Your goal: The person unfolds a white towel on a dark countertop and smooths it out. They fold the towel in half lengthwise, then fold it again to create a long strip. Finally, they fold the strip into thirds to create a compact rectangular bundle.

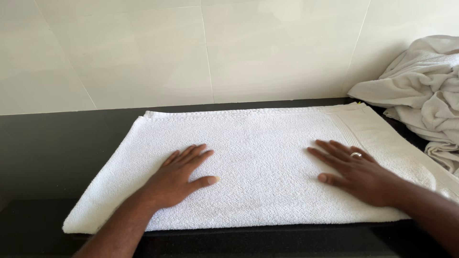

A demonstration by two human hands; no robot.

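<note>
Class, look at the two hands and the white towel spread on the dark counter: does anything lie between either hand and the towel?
No. The left hand and the right hand both lie flat, palms down, directly on the white towel. The crumpled pile of towels sits off to the right, apart from both hands.

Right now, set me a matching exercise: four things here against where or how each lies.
Things:
1 left hand
2 right hand
3 flat towel
4 towel heap

States:
A crumpled at the far right
B spread on the black counter
C palm down, wearing a ring
D palm down, no ring

Pairs: 1-D, 2-C, 3-B, 4-A
</note>
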